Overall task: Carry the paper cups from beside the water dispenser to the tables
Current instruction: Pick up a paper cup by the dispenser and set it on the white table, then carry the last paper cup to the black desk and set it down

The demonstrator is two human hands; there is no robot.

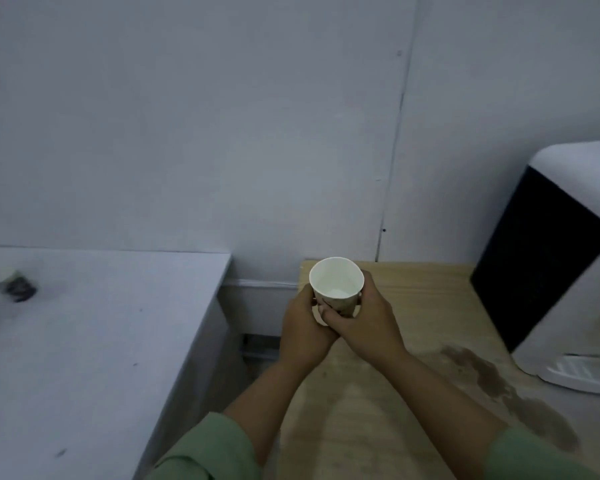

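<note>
The paper cup (336,284) between the two hands is white inside, with a dark printed pattern on its side. Both sleeves (208,452) are soft green. Under the hands, the wooden table (413,306) is light tan with a dark brown stain (506,393). Right of the hands, the water dispenser (551,271) is white and black. Left of them, another table (94,341) is pale grey.

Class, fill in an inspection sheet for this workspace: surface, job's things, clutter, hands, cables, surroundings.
Surface: light wooden table, dark wet-looking stain near the front right.
Job's things: white paper cup, upright, looks empty; a second rim shows beneath it.
Clutter: small dark blurred object on the grey table to the left.
Hands: left hand and right hand both wrapped around the cup.
Cables: nothing seen.
Surroundings: white and black water dispenser on the right; plain grey wall behind.
</note>
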